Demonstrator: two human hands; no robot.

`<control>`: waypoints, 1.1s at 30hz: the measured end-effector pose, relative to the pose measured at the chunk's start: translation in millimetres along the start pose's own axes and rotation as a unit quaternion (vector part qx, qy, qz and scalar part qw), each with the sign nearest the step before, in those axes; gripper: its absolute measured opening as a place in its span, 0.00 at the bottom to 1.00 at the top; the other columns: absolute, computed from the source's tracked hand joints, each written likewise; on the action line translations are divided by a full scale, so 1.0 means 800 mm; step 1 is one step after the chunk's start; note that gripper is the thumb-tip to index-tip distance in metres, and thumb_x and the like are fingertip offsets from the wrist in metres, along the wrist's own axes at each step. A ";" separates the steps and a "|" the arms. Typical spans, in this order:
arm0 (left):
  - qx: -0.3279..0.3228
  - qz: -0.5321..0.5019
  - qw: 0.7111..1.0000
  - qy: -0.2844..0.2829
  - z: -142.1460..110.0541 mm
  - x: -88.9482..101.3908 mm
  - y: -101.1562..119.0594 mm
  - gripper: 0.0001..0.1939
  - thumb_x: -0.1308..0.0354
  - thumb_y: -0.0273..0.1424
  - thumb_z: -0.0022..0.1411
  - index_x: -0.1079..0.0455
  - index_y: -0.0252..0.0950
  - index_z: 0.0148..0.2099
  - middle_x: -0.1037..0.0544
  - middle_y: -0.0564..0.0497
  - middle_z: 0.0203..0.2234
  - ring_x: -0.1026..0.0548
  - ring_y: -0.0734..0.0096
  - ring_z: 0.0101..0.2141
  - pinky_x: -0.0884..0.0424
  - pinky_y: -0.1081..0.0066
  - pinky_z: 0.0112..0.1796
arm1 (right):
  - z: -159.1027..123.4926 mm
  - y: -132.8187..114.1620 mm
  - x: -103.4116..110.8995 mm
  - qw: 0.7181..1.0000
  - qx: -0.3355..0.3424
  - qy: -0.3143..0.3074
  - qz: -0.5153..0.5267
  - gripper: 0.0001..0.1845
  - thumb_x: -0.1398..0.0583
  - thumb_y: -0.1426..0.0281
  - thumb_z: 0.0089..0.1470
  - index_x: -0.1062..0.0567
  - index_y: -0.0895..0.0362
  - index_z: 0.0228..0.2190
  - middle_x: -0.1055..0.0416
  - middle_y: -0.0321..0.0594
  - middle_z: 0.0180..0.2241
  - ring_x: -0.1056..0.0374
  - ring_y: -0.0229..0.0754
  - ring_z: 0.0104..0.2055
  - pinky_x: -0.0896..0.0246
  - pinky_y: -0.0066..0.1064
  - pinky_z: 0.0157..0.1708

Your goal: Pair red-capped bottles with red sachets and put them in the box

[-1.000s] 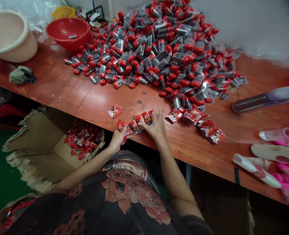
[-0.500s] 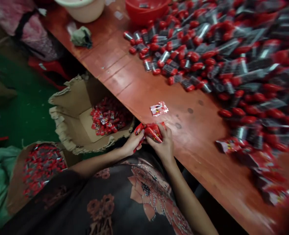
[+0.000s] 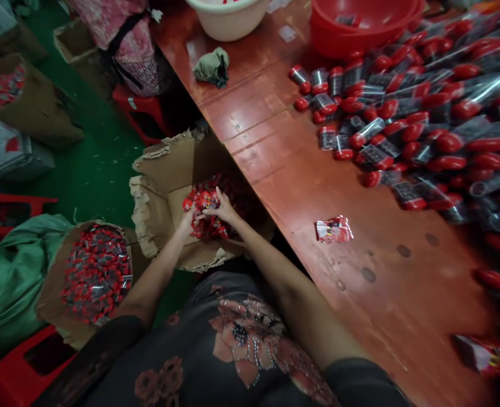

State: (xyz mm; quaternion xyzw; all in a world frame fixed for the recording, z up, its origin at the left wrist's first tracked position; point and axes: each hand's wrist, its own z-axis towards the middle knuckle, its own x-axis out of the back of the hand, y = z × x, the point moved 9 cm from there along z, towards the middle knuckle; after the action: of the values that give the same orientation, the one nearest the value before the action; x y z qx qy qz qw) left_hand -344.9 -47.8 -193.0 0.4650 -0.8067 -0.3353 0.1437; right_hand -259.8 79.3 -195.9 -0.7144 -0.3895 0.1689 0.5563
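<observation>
Both my hands are down inside a torn cardboard box [image 3: 160,169] beside the table. My right hand [image 3: 221,210] has its fingers spread over a bunch of small red packets [image 3: 199,200]. My left hand [image 3: 188,220] is beside it under the same bunch, its fingers hidden. The box holds many more red packets. One red packet [image 3: 333,229] lies alone on the red wooden table [image 3: 275,169]. A big heap of red-capped wrapped items [image 3: 423,118] covers the table's far right.
A second box [image 3: 89,274] full of red-capped items stands left of my lap, next to a green sack [image 3: 12,277]. A cream basin [image 3: 228,17], a red basin [image 3: 360,22] and a green rag [image 3: 211,66] sit at the table's far end. Red stools stand on the green floor.
My hands gathered red packets at the table edge, carried them left and down off the table, and now sit in the cardboard box. My view swung left.
</observation>
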 end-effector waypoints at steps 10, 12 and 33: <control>-0.028 0.134 0.959 -0.248 -0.088 -0.123 -0.020 0.19 0.31 0.33 0.45 0.23 0.33 0.41 0.20 0.47 0.32 0.26 0.73 0.27 0.36 0.77 0.24 | -0.144 -0.022 0.099 0.986 0.031 0.107 0.120 0.26 0.36 0.57 0.49 0.25 0.53 0.48 0.25 0.42 0.46 0.30 0.45 0.47 0.36 0.38 0.50; -0.037 0.161 0.940 -0.297 -0.122 -0.159 -0.036 0.17 0.31 0.28 0.42 0.22 0.33 0.38 0.20 0.49 0.30 0.25 0.71 0.30 0.31 0.74 0.33 | -0.179 -0.024 0.126 0.979 0.018 0.131 0.155 0.20 0.36 0.56 0.49 0.22 0.54 0.40 0.24 0.38 0.37 0.29 0.43 0.40 0.33 0.35 0.44; 0.068 0.246 0.862 -0.437 -0.280 -0.338 -0.162 0.17 0.28 0.36 0.42 0.22 0.34 0.35 0.18 0.44 0.32 0.19 0.59 0.36 0.26 0.69 0.39 | -0.419 -0.051 0.580 0.854 0.072 0.494 -0.149 0.28 0.37 0.54 0.49 0.25 0.56 0.49 0.36 0.53 0.56 0.43 0.56 0.61 0.46 0.49 0.59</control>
State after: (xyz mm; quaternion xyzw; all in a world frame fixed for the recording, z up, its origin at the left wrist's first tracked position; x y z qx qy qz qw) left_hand 3.9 45.7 -94.5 0.0653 -0.8958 -0.4020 -0.1779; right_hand 247.7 205.7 39.3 -0.5949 -0.1519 -0.2635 0.7440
